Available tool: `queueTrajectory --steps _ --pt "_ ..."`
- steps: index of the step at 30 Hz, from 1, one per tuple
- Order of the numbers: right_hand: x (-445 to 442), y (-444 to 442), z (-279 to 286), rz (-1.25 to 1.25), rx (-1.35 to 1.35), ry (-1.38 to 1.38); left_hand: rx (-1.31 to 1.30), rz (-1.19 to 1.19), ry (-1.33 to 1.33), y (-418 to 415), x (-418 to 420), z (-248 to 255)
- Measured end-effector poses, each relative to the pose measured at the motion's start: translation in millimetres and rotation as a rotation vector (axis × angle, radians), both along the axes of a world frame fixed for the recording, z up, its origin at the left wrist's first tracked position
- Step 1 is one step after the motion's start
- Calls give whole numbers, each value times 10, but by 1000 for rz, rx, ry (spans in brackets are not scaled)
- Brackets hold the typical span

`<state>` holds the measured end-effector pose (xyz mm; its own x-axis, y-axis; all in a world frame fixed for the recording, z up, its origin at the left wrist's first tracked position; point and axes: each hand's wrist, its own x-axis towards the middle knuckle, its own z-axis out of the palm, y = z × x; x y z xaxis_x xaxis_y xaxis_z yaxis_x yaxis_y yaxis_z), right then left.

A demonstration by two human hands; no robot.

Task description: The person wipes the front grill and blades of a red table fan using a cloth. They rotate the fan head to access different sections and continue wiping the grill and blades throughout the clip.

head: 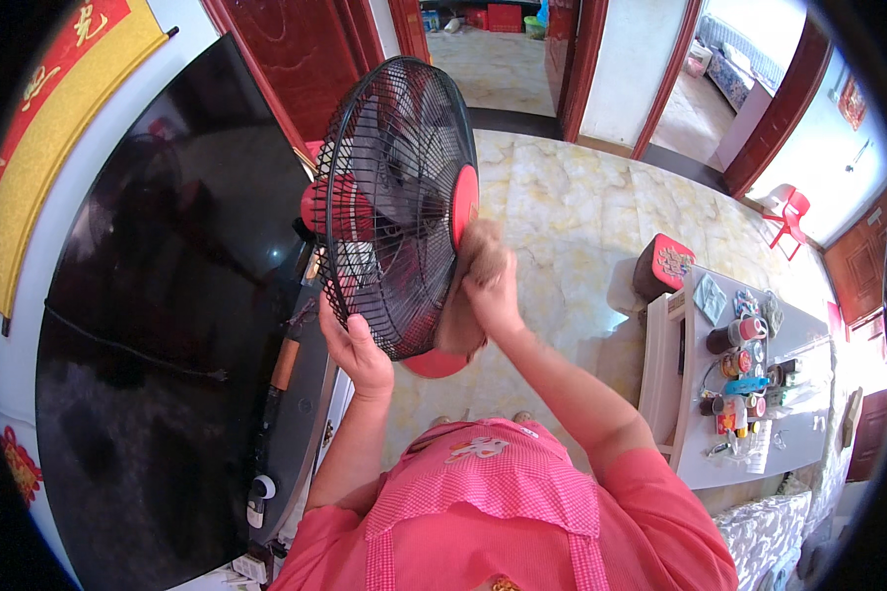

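A standing electric fan with a black wire guard (384,295) and a red centre cap (466,203) rises in front of me, its face turned to the right. My left hand (358,351) grips the lower rim of the guard, thumb outside and the other fingers partly hidden behind the wires. In my right hand (494,292) is a brown cloth (462,310), pressed to the front of the guard just below the cap. Part of the cloth hangs down along the wires. Below the guard shows the fan's round red base (436,366) on the floor.
On the left a large black television (155,332) stands on a grey cabinet (303,406). At right a grey-topped table (798,318) bears jars, cups and a folded cloth (710,298). A red-topped stool (665,262) stands beside it. Farther back are a small red chair (789,220) and doorways.
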<state>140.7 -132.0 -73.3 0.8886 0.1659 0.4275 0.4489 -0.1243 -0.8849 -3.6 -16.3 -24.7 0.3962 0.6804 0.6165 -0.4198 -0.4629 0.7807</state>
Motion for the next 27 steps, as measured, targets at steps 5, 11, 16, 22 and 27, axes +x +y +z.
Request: queueTrajectory --steps 5,11,16,22,27 --pt "-38 69 21 9 -15 56 -1 39 -9 -13 26 -60" --pt "-873 -109 -355 207 -229 -243 -14 11 -22 -21 40 9" --pt "-346 -160 -366 255 -201 -151 -18 18 -16 -22 31 -43" --pt "414 54 138 59 33 142 6 -4 -15 -51 24 -57" --pt "-63 -2 -108 124 -133 -9 7 48 -15 -45 53 -41"
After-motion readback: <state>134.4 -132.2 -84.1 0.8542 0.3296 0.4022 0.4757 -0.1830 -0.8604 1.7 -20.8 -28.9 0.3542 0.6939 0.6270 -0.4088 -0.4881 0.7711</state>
